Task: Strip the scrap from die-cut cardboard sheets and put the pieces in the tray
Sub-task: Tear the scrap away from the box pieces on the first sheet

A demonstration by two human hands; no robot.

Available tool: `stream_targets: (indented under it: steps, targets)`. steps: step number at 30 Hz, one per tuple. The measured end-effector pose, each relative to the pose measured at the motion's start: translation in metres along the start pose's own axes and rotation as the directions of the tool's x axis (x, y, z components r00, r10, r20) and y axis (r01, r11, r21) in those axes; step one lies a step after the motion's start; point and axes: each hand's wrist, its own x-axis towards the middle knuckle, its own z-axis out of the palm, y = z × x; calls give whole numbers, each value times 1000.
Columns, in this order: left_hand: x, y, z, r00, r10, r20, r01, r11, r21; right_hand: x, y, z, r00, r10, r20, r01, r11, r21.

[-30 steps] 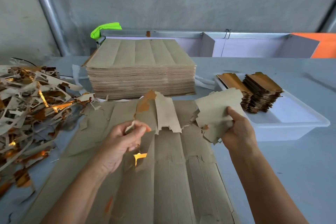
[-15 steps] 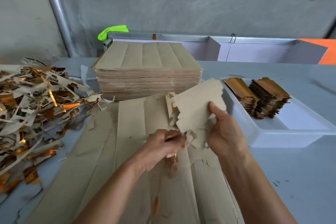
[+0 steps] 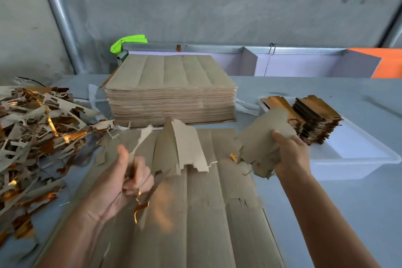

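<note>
A die-cut cardboard sheet (image 3: pixel 195 213) lies flat in front of me, with one loosened piece (image 3: pixel 185 143) tented up at its far end. My left hand (image 3: pixel 121 183) grips thin strips of scrap (image 3: pixel 141 139), some with gold foil, above the sheet's left part. My right hand (image 3: pixel 291 154) holds a small bundle of stripped pieces (image 3: pixel 263 137) above the sheet's right edge, next to the white tray (image 3: pixel 352 165). Two stacks of gold-faced pieces (image 3: pixel 315 119) stand in the tray.
A tall stack of uncut sheets (image 3: pixel 171 91) stands behind the working sheet. A heap of scrap strips (image 3: pixel 37 137) covers the table's left side. A metal frame with a green cloth (image 3: pixel 128 42) and an orange panel (image 3: pixel 382 61) runs along the wall.
My hands met over the sheet half a second ago and have pulled apart. The left hand has drawn scrap strips off to the left; the right hand has carried the bundle toward the tray.
</note>
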Motion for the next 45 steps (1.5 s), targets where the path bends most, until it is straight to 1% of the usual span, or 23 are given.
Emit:
stream_targets:
  steps: [1,2,3,4,5,7,9,11,12,13,14,16,18,25,28,30,32,34,36,39,42,44,45]
  targets:
    - [1,1,0,989,-61,-137,89,973,214,0,2,6,1000,-5,24,5,1000,-8]
    - [3,1,-1,948,-90,-304,223,870,440,-1,4,12,999,-10,53,11,1000,-29]
    - [6,-2,-2,886,-79,-457,380,689,618,-3,7,19,996,-9,86,14,998,-53]
    - [9,-4,-2,826,-24,-564,510,458,728,-6,12,25,993,1,119,8,997,-73]
    - [11,-6,1,797,50,-601,577,227,784,-10,18,31,988,20,152,-7,996,-91]
    - [15,-9,8,811,179,-558,569,-16,822,-16,34,44,978,67,199,-45,992,-114]
    - [22,-15,17,892,336,-303,373,-169,912,-22,47,53,969,117,219,-90,988,-126]
    - [32,-19,27,899,426,100,15,-259,966,-25,55,59,961,164,221,-136,981,-136]
    - [39,-22,31,900,372,228,-129,-271,954,-25,56,59,961,177,211,-150,979,-139]
    - [47,-27,34,914,288,285,-208,-269,940,-25,56,58,965,179,190,-156,979,-134]
    - [57,-34,34,941,197,274,-220,-258,941,-25,55,56,971,175,162,-157,980,-120]
    - [76,-47,26,990,-1,142,-138,-234,962,-23,50,49,983,154,95,-146,986,-83]
    - [92,-55,21,988,-156,19,-54,-226,973,-18,44,39,989,140,38,-138,989,-51]
    - [118,-66,20,986,-163,31,-107,-484,868,-6,39,18,985,171,9,-171,985,-23]
    - [119,-67,23,992,-114,50,-97,-465,880,-6,39,18,981,196,15,-195,981,-18]
    - [117,-65,23,999,-34,33,-44,-398,916,-6,38,19,978,207,19,-207,978,-13]
    - [111,-59,23,988,152,-23,58,-226,972,-7,34,20,982,187,30,-186,982,-10]
    - [105,-54,20,907,406,-107,105,26,994,-6,27,20,992,123,38,-122,992,-30]
    - [97,-49,19,818,548,-174,60,220,974,-4,20,19,999,39,22,-38,998,-50]
    - [84,-44,19,711,659,-246,-32,379,925,-1,9,15,994,-105,-35,101,991,-82]
    - [75,-43,17,657,696,-289,-102,461,881,3,7,12,979,-190,-67,173,963,-207]
    - [67,-46,19,640,728,-244,-147,428,892,2,13,18,990,-138,-14,126,938,-322]
    - [64,-48,22,636,747,-192,-166,376,912,0,17,23,996,-86,26,90,933,-348]
